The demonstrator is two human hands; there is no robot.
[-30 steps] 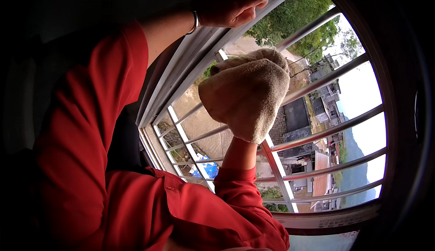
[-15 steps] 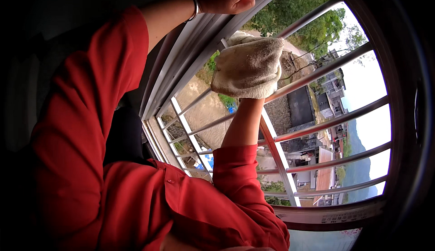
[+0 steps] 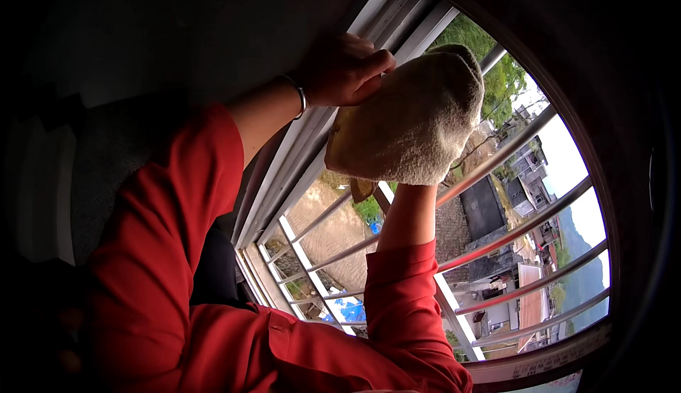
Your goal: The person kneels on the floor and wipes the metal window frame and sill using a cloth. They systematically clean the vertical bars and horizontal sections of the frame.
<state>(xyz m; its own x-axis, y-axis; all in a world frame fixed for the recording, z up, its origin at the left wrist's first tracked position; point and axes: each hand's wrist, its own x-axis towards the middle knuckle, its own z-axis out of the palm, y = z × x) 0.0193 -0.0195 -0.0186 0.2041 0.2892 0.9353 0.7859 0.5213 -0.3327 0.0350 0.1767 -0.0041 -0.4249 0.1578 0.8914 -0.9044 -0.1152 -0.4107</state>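
Note:
My left hand (image 3: 345,72), with a metal bangle at its wrist, is closed against the window frame (image 3: 323,132), its thumb and fingers pressed together. What lies between those fingers cannot be made out. Right beside it, a dirty off-white cloth (image 3: 418,120) covers my right hand completely. Only the bare right forearm (image 3: 409,216) shows below the cloth, so the fingers are hidden. The cloth spreads wide in front of the window bars, and one darker corner hangs at its lower left.
Metal security bars (image 3: 525,226) cross the window opening. A white upright (image 3: 454,308) joins several of them. Outside, far below, lie a dirt yard, a blue sheet (image 3: 347,309), houses, trees and hills. The room on the left is dark.
My left hand has come down along the frame, close to the cloth. The cloth has moved up and right in view and looks larger. The whole view has shifted too.

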